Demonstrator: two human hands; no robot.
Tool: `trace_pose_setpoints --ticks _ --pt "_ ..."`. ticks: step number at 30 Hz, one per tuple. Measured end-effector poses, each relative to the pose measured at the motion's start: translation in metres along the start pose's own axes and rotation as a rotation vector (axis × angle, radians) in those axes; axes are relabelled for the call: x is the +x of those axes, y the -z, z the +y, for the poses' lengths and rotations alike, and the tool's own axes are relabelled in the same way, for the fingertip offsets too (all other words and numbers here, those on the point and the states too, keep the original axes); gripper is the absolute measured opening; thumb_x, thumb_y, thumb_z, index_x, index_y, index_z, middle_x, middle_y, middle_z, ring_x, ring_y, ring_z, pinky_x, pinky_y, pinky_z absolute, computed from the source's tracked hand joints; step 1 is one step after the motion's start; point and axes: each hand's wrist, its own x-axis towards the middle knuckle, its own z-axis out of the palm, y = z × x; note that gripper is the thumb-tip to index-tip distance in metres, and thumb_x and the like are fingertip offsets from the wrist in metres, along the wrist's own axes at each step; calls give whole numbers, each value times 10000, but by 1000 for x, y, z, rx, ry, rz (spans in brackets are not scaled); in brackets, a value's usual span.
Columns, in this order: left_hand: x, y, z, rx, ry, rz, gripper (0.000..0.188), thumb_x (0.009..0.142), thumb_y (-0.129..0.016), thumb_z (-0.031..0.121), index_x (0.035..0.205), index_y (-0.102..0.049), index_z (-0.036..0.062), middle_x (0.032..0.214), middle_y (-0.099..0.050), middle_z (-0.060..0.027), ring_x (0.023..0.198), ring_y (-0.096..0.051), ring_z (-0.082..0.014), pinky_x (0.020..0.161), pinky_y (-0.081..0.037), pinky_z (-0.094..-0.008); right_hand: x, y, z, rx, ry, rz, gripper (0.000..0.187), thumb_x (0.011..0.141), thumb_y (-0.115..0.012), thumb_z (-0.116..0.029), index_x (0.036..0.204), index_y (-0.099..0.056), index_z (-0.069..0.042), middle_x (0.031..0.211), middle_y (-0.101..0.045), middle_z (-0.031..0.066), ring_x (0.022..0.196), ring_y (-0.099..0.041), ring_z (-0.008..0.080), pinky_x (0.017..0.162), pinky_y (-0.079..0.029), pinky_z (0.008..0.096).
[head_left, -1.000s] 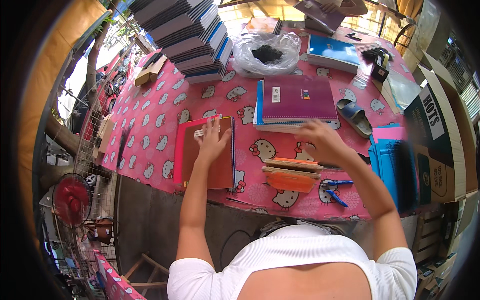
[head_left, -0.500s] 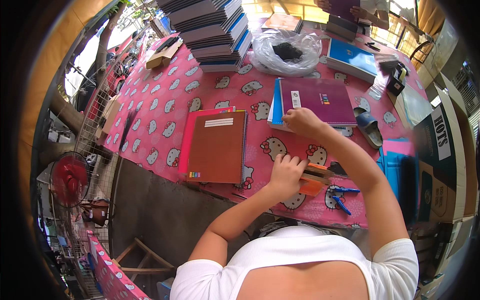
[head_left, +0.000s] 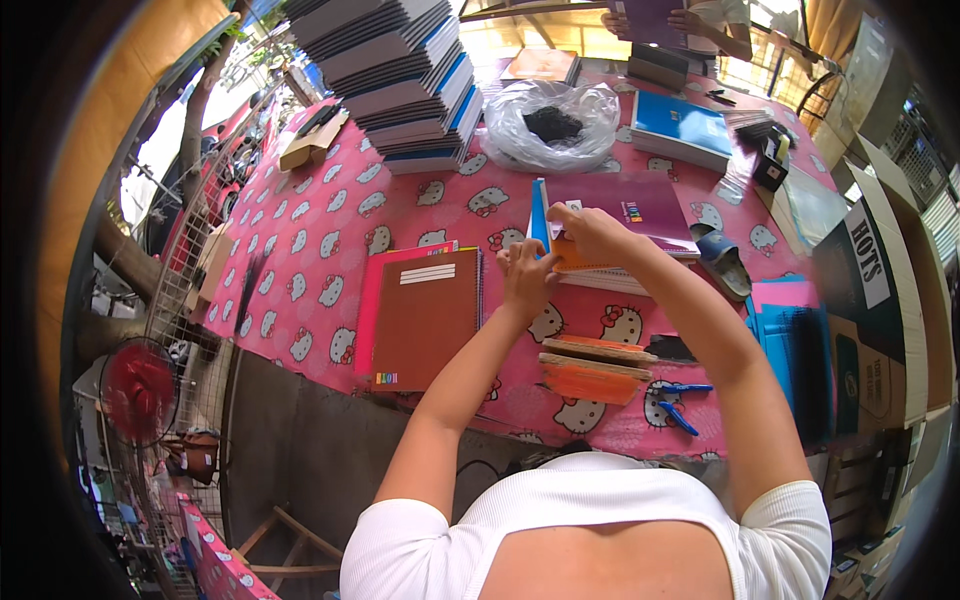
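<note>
A stack of spiral notebooks lies in front of me, with a purple notebook [head_left: 640,205] on top. Below the purple one, an orange cover [head_left: 585,260] shows near my hands, and a blue notebook edge [head_left: 540,210] stands out at the left. My right hand [head_left: 592,232] is closed at the purple notebook's left side, fingers curled over its edge. Against the stack's near left corner rests my left hand [head_left: 528,275], its bent fingers apart. Nearer to me lie orange-painted wood blocks [head_left: 598,368] and a blue-handled tool [head_left: 680,405] resembling pliers.
Brown [head_left: 428,320] and pink notebooks lie at left. Behind are a tall notebook pile [head_left: 400,90], a plastic bag [head_left: 550,125] and a blue notebook stack [head_left: 682,130]. At right are a slipper [head_left: 722,262], blue sheets [head_left: 790,335] and a carton [head_left: 870,270]. Another person's hands [head_left: 685,20] hold a purple notebook.
My left hand has left the orange wood blocks and moved up to the notebook stack's near left corner. My right hand has shifted slightly, and an orange cover now shows below the purple one.
</note>
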Motion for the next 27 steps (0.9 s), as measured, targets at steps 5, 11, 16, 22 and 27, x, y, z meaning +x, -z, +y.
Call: trace_pose_setpoints --ticks 5,11,16,22,27 --pt "31 10 5 -135 -151 178 61 709 -755 221 751 -720 194 1129 -541 9 1116 -432 -240 938 -219 -470 4 43 62 -1 19 216 236 737 -593 -16 970 -626 -31 871 -661 201 744 -653 329 697 -503 405" --pt "81 33 0 -295 -221 184 89 807 -702 175 839 -655 106 1092 -639 -45 1127 -538 -298 1037 -259 -501 26 164 88 181 -282 484 425 741 -482 91 1123 -600 -55 951 -675 125 847 -630 179 709 -489 296" --pt "84 74 -23 -610 -175 748 159 974 -527 190 915 -546 43 925 -637 -100 901 -660 -255 1046 -373 -433 14 191 62 -127 -257 1108 319 817 -505 35 1100 -578 -91 952 -682 156 895 -685 303 752 -532 370" --pt "28 232 -14 -118 87 965 98 959 -547 98 957 -557 1 892 -599 -68 738 -585 -113 649 -505 -247 -41 35 42 -289 125 628 354 787 -467 73 1107 -530 -65 795 -603 144 697 -630 312 608 -520 402" --pt "-17 264 1 -152 37 947 125 956 -553 101 999 -527 -13 904 -607 -95 756 -598 -130 677 -496 -250 -80 -23 -7 53 -260 -34 559 798 -695 -181 1276 -446 -33 1008 -631 219 974 -620 378 829 -497 453"
